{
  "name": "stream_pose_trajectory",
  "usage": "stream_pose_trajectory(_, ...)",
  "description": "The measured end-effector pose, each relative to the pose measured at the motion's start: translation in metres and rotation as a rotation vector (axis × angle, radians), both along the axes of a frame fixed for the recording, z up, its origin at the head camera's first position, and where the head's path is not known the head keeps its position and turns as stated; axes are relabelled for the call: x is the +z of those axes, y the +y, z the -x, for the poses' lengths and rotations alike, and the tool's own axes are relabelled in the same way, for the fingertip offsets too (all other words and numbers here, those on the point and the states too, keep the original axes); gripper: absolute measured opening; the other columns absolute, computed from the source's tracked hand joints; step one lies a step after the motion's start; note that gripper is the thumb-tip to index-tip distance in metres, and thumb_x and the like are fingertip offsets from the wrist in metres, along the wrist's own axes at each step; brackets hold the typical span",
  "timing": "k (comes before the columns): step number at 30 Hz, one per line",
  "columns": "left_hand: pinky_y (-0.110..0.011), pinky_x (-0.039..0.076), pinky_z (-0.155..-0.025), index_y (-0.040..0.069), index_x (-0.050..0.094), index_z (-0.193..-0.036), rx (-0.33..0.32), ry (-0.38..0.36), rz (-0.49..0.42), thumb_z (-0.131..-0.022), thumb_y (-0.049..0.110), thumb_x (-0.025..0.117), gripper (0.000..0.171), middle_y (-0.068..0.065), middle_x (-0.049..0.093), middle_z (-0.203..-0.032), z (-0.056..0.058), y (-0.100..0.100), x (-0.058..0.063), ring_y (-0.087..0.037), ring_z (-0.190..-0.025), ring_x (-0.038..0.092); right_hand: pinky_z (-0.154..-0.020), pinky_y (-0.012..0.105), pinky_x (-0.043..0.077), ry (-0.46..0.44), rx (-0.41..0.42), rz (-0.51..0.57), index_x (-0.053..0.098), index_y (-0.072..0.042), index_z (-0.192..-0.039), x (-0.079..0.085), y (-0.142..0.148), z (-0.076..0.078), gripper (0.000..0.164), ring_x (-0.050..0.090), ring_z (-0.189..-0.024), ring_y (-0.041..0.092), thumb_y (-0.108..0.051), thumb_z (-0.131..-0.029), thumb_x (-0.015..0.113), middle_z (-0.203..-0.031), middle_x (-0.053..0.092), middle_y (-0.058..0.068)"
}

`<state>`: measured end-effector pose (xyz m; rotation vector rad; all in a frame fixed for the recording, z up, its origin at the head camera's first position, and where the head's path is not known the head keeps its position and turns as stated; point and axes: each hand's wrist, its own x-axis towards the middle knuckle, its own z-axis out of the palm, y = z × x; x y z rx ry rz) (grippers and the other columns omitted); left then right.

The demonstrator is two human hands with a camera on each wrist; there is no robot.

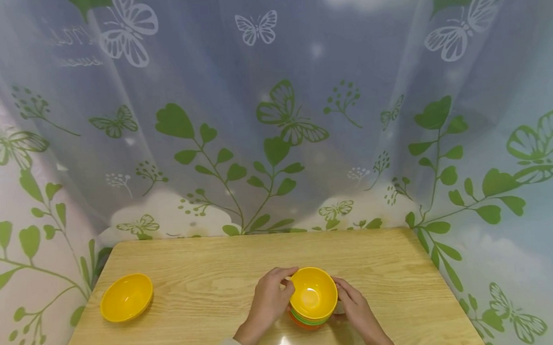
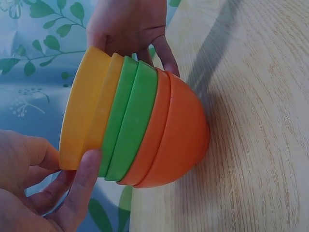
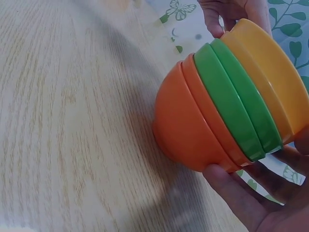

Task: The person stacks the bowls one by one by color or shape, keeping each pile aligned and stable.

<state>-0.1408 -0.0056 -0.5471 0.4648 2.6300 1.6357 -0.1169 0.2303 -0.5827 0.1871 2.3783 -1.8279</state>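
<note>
A nested stack of small bowls stands on the table, with yellow bowls (image 1: 313, 290) on top, green bowls (image 2: 130, 116) in the middle and orange bowls (image 3: 188, 118) at the bottom. From the left side, my left hand (image 1: 270, 296) pinches the top yellow bowls at the rim. My right hand (image 1: 358, 310) holds the other side of the stack. In the right wrist view one of its fingertips (image 3: 222, 176) lies against the orange bowls, and other fingers reach behind the green and yellow ones.
Another yellow bowl (image 1: 127, 298), wider and shallower, sits by the left edge of the wooden table (image 1: 198, 286). A curtain (image 1: 238, 159) printed with leaves and butterflies hangs behind the table and along both sides.
</note>
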Motion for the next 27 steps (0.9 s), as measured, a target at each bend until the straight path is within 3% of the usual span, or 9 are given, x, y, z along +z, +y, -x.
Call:
stream_pose_trajectory(11,-0.015,0.057,-0.048,0.001,0.073,-0.137,0.008,0.014,0.026,-0.098,-0.006,0.064,0.041,-0.02,0.073,-0.129,0.0002,0.001,-0.0013,-0.025,-0.096,0.071,-0.083,0.05,0.07,-0.033,0.025,0.025,0.061,-0.01,-0.151,-0.0033,0.0023,-0.0007,0.055,0.064,-0.119,0.026,-0.046,-0.12,0.033,-0.147,0.063,0.016)
stream_pose_trajectory(22,-0.013,0.05,-0.047,0.006,0.077,-0.134,0.037,0.081,0.106,-0.1,0.0,0.067,0.036,-0.016,0.076,-0.129,0.0024,0.0004,-0.0042,-0.026,-0.1,0.073,-0.08,0.046,0.071,-0.024,0.017,0.01,0.062,-0.011,-0.15,-0.0004,0.0,-0.0013,0.052,0.064,-0.125,0.031,-0.046,-0.119,0.039,-0.148,0.064,0.017)
stream_pose_trajectory(27,-0.017,0.052,-0.059,0.012,0.077,-0.134,0.061,0.047,0.137,-0.104,0.012,0.068,0.031,-0.009,0.077,-0.13,0.0034,-0.0037,-0.0071,-0.023,-0.102,0.073,-0.079,0.045,0.071,-0.025,0.015,0.01,0.062,-0.01,-0.15,0.0,-0.0007,-0.0007,0.052,0.064,-0.125,0.031,-0.045,-0.119,0.038,-0.147,0.064,0.016)
